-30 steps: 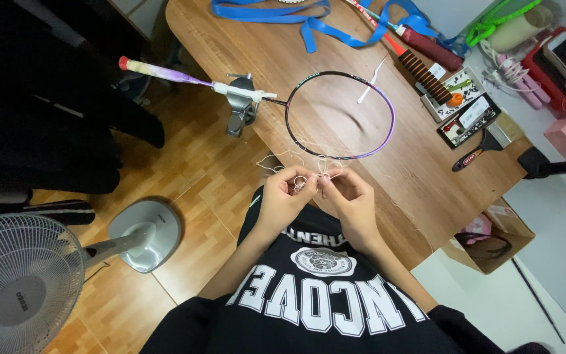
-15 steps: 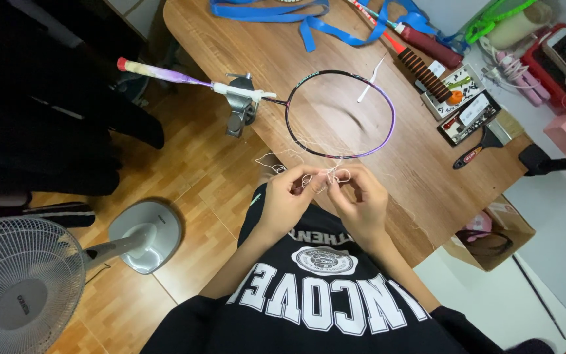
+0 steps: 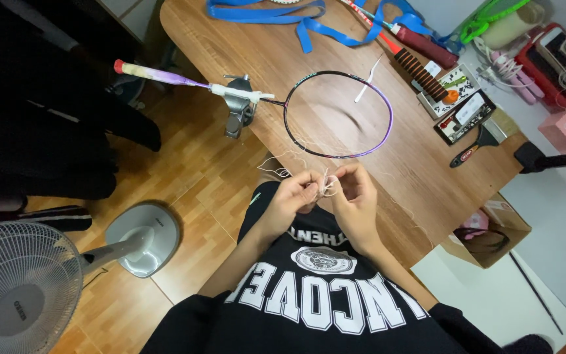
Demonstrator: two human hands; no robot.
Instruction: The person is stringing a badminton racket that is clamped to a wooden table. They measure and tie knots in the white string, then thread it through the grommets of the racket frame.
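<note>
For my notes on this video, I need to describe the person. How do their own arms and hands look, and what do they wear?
Both forearms are bare, with no gloves on the left hand or right hand. No watch, ring or bracelet shows. The person wears a black short-sleeved T-shirt with large white block letters and a round white emblem on the chest.

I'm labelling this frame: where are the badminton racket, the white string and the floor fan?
badminton racket (image 3: 388, 108), head view, on the purple frame's right side.
white string (image 3: 327, 184), head view, on the bunch pinched between both hands.
floor fan (image 3: 18, 288), head view, on the round grille.
</note>
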